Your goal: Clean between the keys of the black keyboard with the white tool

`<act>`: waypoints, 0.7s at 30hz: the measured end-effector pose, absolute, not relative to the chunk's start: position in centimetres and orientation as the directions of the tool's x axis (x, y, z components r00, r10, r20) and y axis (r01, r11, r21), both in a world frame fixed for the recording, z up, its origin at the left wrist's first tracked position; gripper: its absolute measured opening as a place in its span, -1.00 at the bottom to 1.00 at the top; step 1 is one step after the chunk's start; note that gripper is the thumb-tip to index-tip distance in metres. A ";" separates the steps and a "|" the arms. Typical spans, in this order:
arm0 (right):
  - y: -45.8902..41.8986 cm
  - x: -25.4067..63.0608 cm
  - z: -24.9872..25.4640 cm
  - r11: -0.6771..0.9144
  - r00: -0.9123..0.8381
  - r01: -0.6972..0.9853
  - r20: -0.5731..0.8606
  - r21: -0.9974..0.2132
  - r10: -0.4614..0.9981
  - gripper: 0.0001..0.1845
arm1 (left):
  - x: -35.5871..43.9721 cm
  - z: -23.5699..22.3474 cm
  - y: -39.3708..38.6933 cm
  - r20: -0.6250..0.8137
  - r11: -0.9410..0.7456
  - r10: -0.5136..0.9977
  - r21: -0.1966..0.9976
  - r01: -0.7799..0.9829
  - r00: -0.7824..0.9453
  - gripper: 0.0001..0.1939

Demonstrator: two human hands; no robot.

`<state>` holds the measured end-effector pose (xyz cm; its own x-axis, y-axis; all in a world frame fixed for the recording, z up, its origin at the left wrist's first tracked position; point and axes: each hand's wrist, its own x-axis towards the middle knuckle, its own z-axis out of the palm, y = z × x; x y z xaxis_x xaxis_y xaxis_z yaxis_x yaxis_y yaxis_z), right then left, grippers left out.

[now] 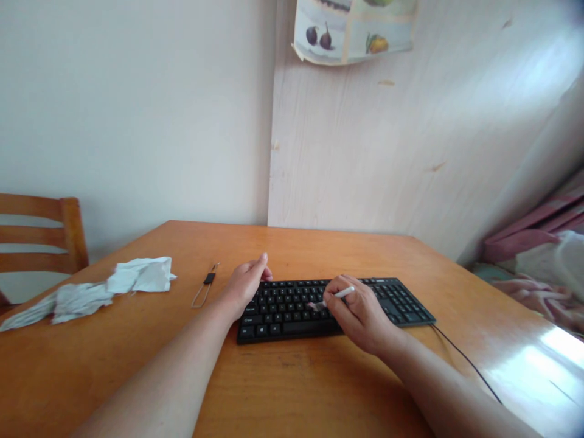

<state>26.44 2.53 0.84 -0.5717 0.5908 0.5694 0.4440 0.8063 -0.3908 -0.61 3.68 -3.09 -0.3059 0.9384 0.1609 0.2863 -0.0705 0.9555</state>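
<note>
A black keyboard (296, 309) lies flat on the wooden table, slightly angled. At its left end, my left hand (249, 285) is closed around the far left corner, thumb raised and the other fingers partly hidden. Over the middle keys, my right hand (353, 307) pinches a small brush with a white handle (345, 292). The brush's pale bristles (316, 306) touch the letter keys and look a little blurred. Part of the right side of the keyboard is covered by my right hand.
Left of the keyboard lies a thin wire tool with a black slider (209, 278). Crumpled white cloth or tissue (141, 275) sits farther left on the table (292, 389). The keyboard's cable (465, 359) trails right. A chair (73, 234) stands left; a wall rises behind.
</note>
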 end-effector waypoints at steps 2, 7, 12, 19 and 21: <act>2.4 26.6 1.0 0.809 -0.579 0.434 0.565 -0.396 0.587 -0.81 | -0.7 -3.1 3.7 0.162 -0.068 0.938 0.953 0.296 -0.306 -0.37; 2.1 26.9 1.4 0.812 -0.589 0.418 0.559 -0.409 0.584 -0.80 | -0.8 -3.2 3.7 0.170 -0.073 0.940 0.947 0.313 -0.295 -0.38; 2.1 27.3 1.1 0.741 -0.546 0.380 0.513 -0.554 0.663 -0.76 | -0.4 -2.6 3.3 0.166 -0.065 0.938 0.946 0.317 -0.304 -0.38; 3.0 26.9 0.0 0.574 -0.292 0.184 0.513 -0.798 0.807 -0.69 | -0.8 -1.5 2.9 0.273 -0.115 0.912 0.887 0.447 -0.306 -0.43; 3.2 26.6 -0.1 0.579 -0.268 0.140 0.532 -0.804 0.803 -0.67 | -0.7 -1.0 2.6 0.344 -0.156 0.894 0.839 0.521 -0.288 -0.48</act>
